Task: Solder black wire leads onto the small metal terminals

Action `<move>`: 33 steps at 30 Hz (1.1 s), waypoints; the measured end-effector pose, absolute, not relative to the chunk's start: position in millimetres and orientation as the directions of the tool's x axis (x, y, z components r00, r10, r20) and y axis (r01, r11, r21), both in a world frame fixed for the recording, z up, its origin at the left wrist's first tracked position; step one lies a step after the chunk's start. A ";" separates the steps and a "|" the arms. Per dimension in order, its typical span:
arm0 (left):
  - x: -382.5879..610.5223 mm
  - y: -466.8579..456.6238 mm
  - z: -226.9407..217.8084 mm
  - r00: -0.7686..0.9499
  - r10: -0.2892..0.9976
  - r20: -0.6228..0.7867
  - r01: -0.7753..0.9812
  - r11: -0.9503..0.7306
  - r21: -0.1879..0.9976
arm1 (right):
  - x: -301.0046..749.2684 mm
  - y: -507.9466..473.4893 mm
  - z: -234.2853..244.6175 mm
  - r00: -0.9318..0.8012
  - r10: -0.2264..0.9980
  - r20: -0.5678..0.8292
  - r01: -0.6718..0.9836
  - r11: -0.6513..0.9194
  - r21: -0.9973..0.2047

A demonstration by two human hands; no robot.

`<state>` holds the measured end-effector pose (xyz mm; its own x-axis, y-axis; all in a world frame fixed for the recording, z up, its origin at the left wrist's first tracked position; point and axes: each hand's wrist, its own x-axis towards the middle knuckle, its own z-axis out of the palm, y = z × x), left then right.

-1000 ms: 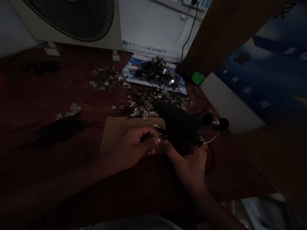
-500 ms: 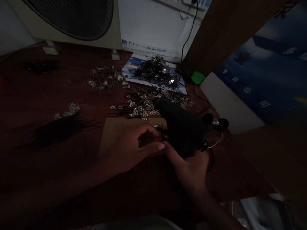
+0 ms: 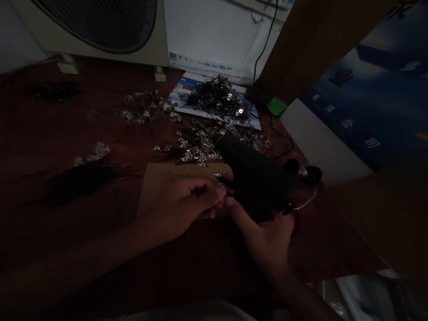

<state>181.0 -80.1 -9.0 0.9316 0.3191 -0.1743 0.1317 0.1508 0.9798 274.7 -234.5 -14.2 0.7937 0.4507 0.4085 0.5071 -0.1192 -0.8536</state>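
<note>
The black handheld tool (image 3: 254,178) is gripped from below by the right hand (image 3: 267,243), its fingers closed around it. The left hand (image 3: 180,205) is pinched together at the tool's tip; whether anything is held there cannot be told. A cardboard sheet (image 3: 174,187) lies beneath, toward 11 o'clock. Wire-stemmed silver pieces (image 3: 197,149) are heaped at 12 o'clock on a dark red table (image 3: 67,133), with an electric fan (image 3: 100,26) beyond at 11 o'clock.

Left hand (image 3: 180,207): fingers curled right beside some tiny shiny bits (image 3: 220,175), too dim to make out more
Right hand (image 3: 264,243): cradling a chunky black handheld tool (image 3: 254,178) from underneath
Under them: cardboard sheet (image 3: 174,185) on a dark red table (image 3: 76,232)
Further back: heaps of black wires with silver tips (image 3: 214,100), big fan (image 3: 100,26)
</note>
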 end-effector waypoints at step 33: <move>171.3 -64.4 -16.5 0.915 0.095 0.392 -0.227 -0.680 0.697 | 277.7 -235.9 -4.5 0.841 0.532 0.102 0.094 0.042 -0.995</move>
